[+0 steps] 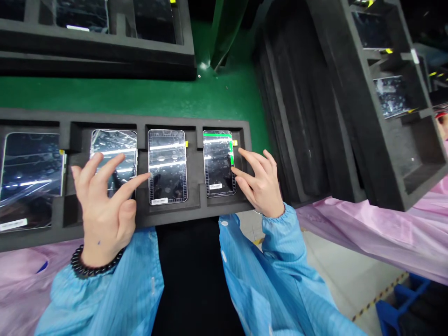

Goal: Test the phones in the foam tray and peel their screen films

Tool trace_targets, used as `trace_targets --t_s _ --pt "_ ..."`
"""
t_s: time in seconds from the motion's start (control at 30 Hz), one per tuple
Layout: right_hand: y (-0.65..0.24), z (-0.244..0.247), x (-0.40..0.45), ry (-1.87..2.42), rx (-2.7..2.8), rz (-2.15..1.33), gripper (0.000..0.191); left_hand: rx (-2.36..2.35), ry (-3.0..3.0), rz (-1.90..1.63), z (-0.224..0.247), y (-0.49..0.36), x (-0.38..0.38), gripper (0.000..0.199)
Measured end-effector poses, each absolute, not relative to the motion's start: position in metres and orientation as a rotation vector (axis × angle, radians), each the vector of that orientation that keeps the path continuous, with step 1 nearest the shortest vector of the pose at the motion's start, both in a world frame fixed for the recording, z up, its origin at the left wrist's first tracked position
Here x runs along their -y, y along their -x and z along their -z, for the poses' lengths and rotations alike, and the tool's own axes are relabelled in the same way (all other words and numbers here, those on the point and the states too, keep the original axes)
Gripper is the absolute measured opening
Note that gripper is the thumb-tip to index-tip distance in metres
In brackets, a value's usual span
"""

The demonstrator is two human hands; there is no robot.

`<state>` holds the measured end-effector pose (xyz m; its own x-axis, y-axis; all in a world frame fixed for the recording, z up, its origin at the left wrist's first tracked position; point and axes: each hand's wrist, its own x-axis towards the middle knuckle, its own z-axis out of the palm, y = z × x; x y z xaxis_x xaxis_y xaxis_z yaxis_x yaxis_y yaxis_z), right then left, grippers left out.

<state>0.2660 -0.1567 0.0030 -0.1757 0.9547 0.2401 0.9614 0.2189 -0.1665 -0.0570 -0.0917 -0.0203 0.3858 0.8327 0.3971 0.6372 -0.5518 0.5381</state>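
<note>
Bright, even light, white glare streaks on the film-covered screens — wide-angle curving toward the edges

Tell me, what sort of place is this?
It looks like an electronics factory, probably a line handling phone screens. Phone-sized glass panels in clear film sit in pockets of a black foam tray, the person wears a blue smock of the anti-static sort, and yellow-and-black tape marks the floor.
</note>
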Motion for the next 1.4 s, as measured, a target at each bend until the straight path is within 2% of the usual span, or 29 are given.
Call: trace_targets --t_s 0.23,0.47,0.57,0.6,0.7,0.73,0.8,0.9,1.07,1.4 --pt "-0.255 -0.010 0.186 1.750 2.232 -0.011 0.027 -1.313 -2.341 -0.935 0.019 0.058 0.093 0.047" --pt "-0.260 -0.018 0.196 1.643 2.176 -0.212 0.028 -1.302 -2.345 -0.934 0.019 0.056 0.092 0.048" --pt "-0.264 -0.018 0.184 1.686 2.092 -0.188 0.016 -1.298 -2.346 -0.938 0.020 0.056 0.092 0.047" --pt "-0.264 -0.017 0.178 1.722 2.107 -0.206 0.020 -1.296 -2.347 -0.939 0.020 0.057 0.092 0.047" --pt "-0.261 -0.011 0.160 1.796 2.232 -0.369 0.067 -1.294 -2.348 -0.938 0.021 0.058 0.093 0.047" --pt "-0.259 -0.009 0.155 1.793 2.272 -0.415 0.077 -1.294 -2.349 -0.939 0.021 0.058 0.093 0.047" --pt "-0.257 -0.006 0.148 1.786 2.305 -0.410 0.084 -1.296 -2.345 -0.943 0.021 0.058 0.092 0.046" --pt "-0.255 -0.003 0.150 1.805 2.268 -0.271 0.074 -1.288 -2.345 -0.950 0.021 0.057 0.091 0.045" --pt "-0.261 -0.004 0.175 1.633 2.207 -0.169 0.032 -1.286 -2.345 -0.957 0.020 0.056 0.090 0.045" --pt "-0.259 0.001 0.192 1.630 2.261 0.003 0.027 -1.287 -2.349 -0.952 0.019 0.056 0.091 0.045"
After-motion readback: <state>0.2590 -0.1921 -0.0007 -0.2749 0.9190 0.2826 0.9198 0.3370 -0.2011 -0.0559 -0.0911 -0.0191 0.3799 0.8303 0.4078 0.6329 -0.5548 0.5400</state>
